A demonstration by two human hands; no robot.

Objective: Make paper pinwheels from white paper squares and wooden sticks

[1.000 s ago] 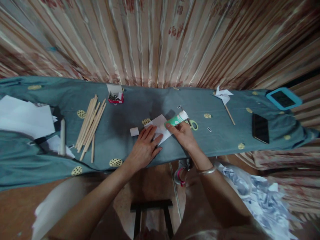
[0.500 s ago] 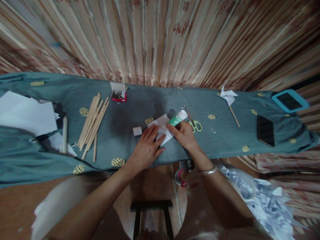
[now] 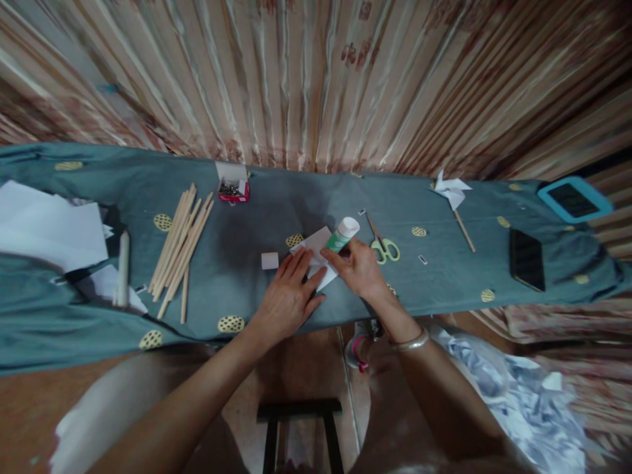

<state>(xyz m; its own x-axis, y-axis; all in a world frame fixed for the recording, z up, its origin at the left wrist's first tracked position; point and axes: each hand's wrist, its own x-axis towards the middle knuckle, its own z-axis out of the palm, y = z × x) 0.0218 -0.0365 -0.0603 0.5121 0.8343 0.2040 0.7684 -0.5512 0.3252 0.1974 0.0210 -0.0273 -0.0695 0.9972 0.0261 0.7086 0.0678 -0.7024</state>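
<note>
A white folded paper lies on the blue-green cloth in front of me. My left hand rests on its left part, fingers spread and pressing down. My right hand is closed around a green and white glue stick, which leans over the paper; its lower end is hidden by my fingers. A small white paper square lies left of the paper. Scissors with pale green handles lie just right of the glue stick.
Wooden sticks and an open red box of small metal pieces lie left. White sheets are farther left. A paper pinwheel, a black phone and a blue-framed device lie right.
My right hand and the glue stick have moved slightly left over the paper, and more of the scissors shows. My left hand has stayed nearly in place.
</note>
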